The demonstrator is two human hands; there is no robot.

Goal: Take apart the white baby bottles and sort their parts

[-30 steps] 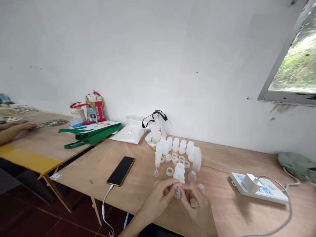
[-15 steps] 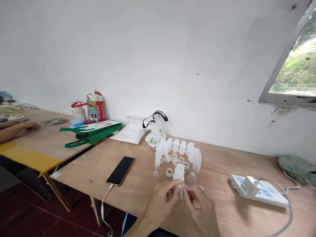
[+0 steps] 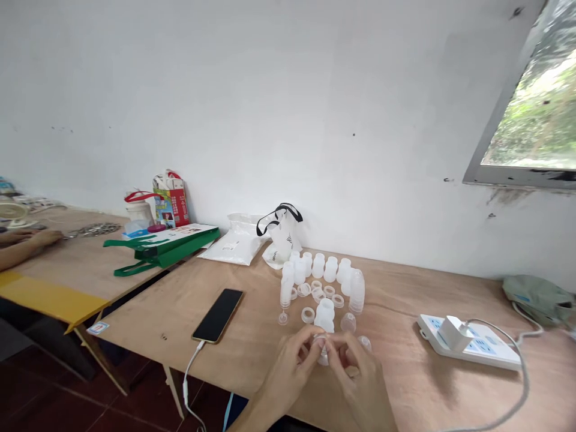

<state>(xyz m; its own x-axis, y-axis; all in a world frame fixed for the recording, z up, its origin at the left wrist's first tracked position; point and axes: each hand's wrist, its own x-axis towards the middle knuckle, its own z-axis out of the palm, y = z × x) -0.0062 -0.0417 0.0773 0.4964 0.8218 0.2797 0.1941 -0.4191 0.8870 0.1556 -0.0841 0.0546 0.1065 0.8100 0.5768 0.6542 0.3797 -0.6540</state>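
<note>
My left hand (image 3: pixel 294 360) and my right hand (image 3: pixel 355 366) meet near the table's front edge, fingertips pinched round a small translucent plastic piece (image 3: pixel 323 359), mostly covered by the fingers. Just beyond them stands a frosted white bottle (image 3: pixel 324 315). Behind it lie several clear rings (image 3: pixel 308 315), bordered by a row of upright white bottles (image 3: pixel 330 269). Stacked clear covers (image 3: pixel 357 292) stand at the right of the row. A small nipple-shaped piece (image 3: pixel 282 318) is at the left, and a clear dome cap (image 3: pixel 348 322) at the right.
A black phone (image 3: pixel 218 315) with a cable lies left; a power strip (image 3: pixel 468 342) with plug and cord lies right. White bags (image 3: pixel 236 240) and a green bag (image 3: pixel 166 246) are behind left. Another person's hands (image 3: pixel 42 239) rest on the far-left table.
The view has shifted slightly. Both my hands stay together on the small piece, with the fingertips slightly changed in position around it.
</note>
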